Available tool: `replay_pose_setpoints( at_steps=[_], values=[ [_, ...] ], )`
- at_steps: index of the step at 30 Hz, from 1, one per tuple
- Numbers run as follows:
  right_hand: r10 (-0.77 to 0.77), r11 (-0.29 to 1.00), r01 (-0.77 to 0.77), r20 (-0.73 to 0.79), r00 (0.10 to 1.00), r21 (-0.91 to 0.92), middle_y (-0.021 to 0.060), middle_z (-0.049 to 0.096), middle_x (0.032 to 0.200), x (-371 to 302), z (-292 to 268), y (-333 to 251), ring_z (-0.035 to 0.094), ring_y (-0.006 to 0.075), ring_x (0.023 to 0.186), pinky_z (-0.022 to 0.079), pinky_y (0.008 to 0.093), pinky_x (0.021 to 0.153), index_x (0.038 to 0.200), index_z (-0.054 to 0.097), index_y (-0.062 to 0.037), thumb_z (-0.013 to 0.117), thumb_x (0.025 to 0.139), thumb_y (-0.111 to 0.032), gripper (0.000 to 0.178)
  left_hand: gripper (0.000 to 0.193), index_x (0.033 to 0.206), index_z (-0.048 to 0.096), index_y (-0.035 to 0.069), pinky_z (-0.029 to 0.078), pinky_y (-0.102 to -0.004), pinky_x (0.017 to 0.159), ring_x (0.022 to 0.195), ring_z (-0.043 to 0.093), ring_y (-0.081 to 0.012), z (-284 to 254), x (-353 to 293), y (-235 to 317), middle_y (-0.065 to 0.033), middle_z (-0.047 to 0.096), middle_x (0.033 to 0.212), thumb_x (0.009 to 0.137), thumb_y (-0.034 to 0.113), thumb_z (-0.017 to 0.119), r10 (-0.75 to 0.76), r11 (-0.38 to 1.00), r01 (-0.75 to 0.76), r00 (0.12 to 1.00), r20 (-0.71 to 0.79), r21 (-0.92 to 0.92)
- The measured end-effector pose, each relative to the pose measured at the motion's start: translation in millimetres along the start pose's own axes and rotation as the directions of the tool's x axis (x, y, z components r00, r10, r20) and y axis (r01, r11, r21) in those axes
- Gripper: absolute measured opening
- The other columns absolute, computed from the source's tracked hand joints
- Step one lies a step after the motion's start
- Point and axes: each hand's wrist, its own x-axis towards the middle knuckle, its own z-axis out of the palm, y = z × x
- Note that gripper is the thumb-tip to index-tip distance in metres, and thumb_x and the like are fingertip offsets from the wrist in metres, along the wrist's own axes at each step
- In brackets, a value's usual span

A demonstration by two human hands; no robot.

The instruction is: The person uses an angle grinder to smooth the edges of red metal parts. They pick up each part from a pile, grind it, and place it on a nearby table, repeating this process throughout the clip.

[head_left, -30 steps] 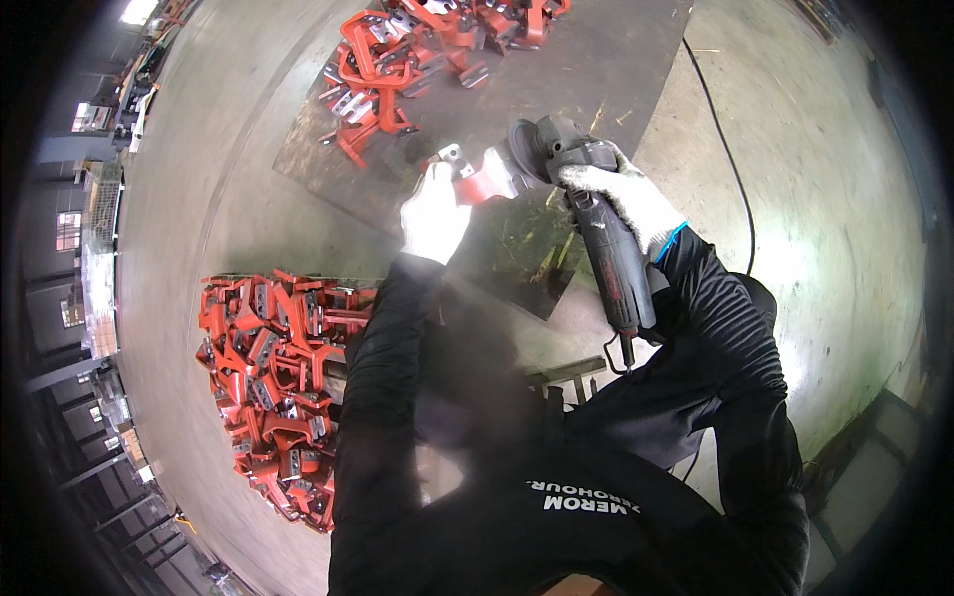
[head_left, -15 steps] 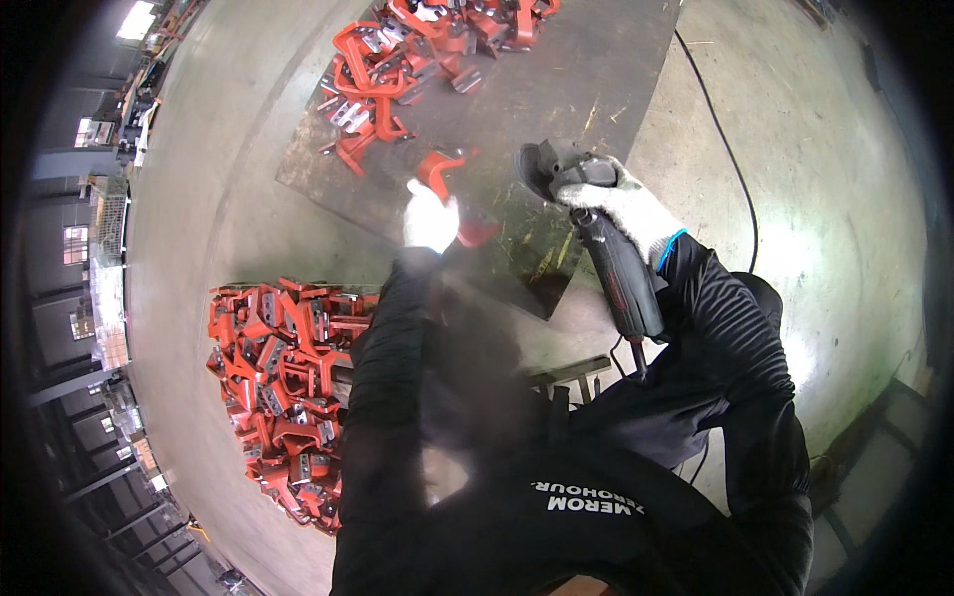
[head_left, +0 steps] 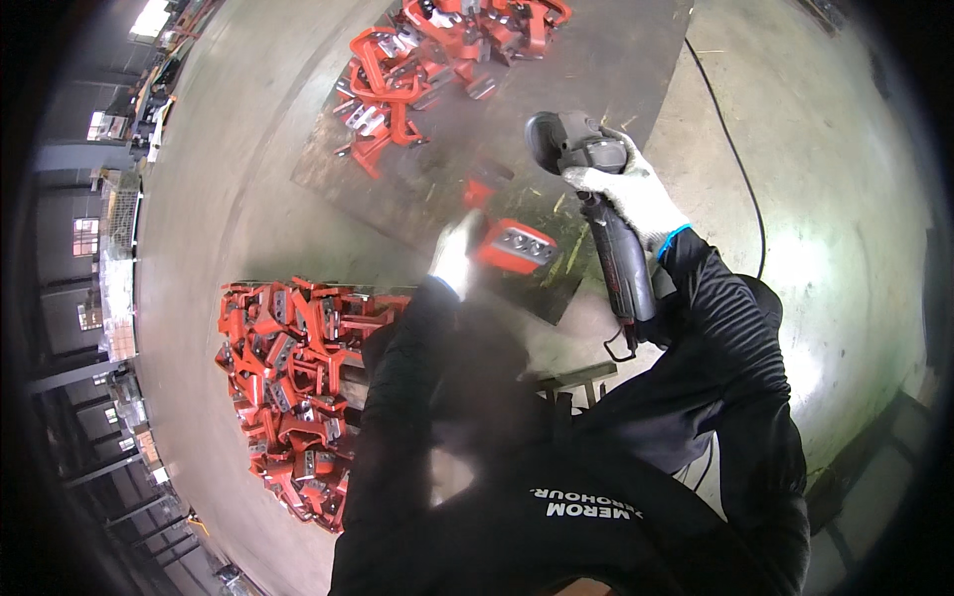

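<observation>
My left hand (head_left: 456,256), in a white glove, is closed on a red metal bracket (head_left: 517,246) and holds it over the dark table. A silver face with several dark holes shows on the near end of the bracket; its far end is smeared by motion. In my right hand (head_left: 639,199), also gloved in white, is a black angle grinder (head_left: 618,266). My fingers wrap round it near the head, and its disc end lies up and to the right of the bracket, apart from it.
Red brackets lie heaped (head_left: 397,79) on the far left part of the dark table (head_left: 596,60). Another large stack of red brackets (head_left: 283,387) stands at the lower left, beside my left forearm. A black cable (head_left: 730,149) runs along the concrete floor (head_left: 825,179) on the right.
My left hand has moved right and slightly nearer, turning the bracket so its silver holed face shows. My right hand has shifted the grinder a little farther away.
</observation>
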Motion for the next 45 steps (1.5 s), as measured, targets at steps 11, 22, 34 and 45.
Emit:
replay_pose_setpoints(
  at_steps=[11,22,34,45],
  values=[
    [-0.15,0.977,0.159,0.073,0.986,-0.139,0.0142,0.059,0.136,9,15,10,0.061,0.0205,0.121,0.054,0.0337,0.1,0.155,0.031,-0.0007,0.09,0.078,-0.014,0.097,0.034,0.121,0.065,0.001,0.056,-0.0347,0.081,0.091,0.068,-0.0181,37,-23,30,-0.0081,0.069,0.105,0.102,0.028,0.063,-0.045,0.98,0.075,0.986,0.16,-0.184],
    [0.039,0.975,-0.04,-0.008,0.999,-0.22,0.0123,0.065,0.126,7,17,8,0.066,0.0173,0.102,0.056,0.0331,0.088,0.152,0.038,-0.0028,0.09,0.077,-0.019,0.093,0.031,0.124,0.063,0.001,0.058,-0.0349,0.079,0.089,0.069,-0.0181,22,-17,32,-0.0087,0.069,0.106,0.101,0.022,0.064,-0.078,0.924,0.127,0.986,0.146,-0.36],
    [-0.421,0.416,0.3,0.111,0.9,-0.859,0.0223,0.073,0.108,-3,19,24,0.072,0.0407,0.093,0.058,0.0443,0.082,0.149,0.049,-0.0192,0.083,0.073,-0.03,0.084,0.029,0.121,0.061,0.006,0.057,-0.041,0.093,0.1,0.069,-0.026,28,8,-6,-0.0106,0.07,0.113,0.107,0.021,0.041,0.138,0.882,0.066,0.91,0.392,-0.466],
    [-0.534,0.205,0.448,0.284,0.796,-0.87,0.0146,0.071,0.095,-3,32,27,0.072,0.0339,0.082,0.058,0.0406,0.075,0.153,0.047,-0.0198,0.074,0.081,-0.021,0.077,0.023,0.112,0.066,0.004,0.057,-0.0348,0.087,0.098,0.069,-0.0209,56,-20,34,-0.0089,0.071,0.107,0.106,0.018,0.049,-0.133,0.769,0.289,0.945,0.3,-0.57]
  ],
)
